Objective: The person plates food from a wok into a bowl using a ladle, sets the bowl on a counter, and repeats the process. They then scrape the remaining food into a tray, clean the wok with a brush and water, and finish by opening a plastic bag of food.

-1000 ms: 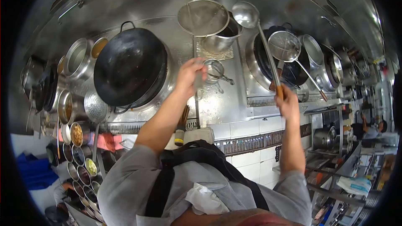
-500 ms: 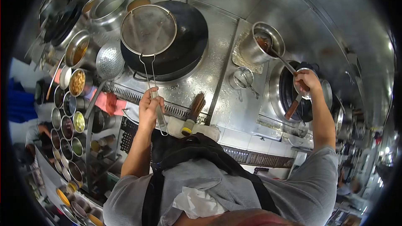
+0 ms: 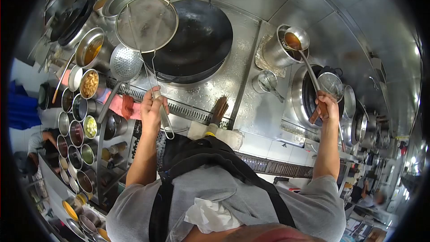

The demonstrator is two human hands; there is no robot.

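Mesh strainer is held up by its wire handle in the left hand. The grip is clenched fully round the handle, fingers wrapped, with the handle's loop end left sticking out below the fist. The strainer basket is seen tilted over the left rim of the black wok, and part of the wok is covered by it.

Ladle is held in the right hand. The grip is closed tight on the wooden end of the long shaft, and the arm is stretched out. The ladle bowl is filled with brown liquid and is placed right of the wok, at the far rim of a steel pot. Whether bowl and rim touch cannot be told.

The steel pot is stood on the worktop, just right of the wok. A small wire-handled cup is set near the pot, right of the wok and nearer the person. A bamboo brush is leant at the worktop's front edge, below the wok's right side. A perforated skimmer is laid just left of the wok, below the strainer basket. Further left of the wok, seasoning bowls are lined up in rows, and a red cloth is draped at the front edge. Well right of the wok, a second wok is sunk in its burner, and a small round strainer is rested over it, just beside the right hand.
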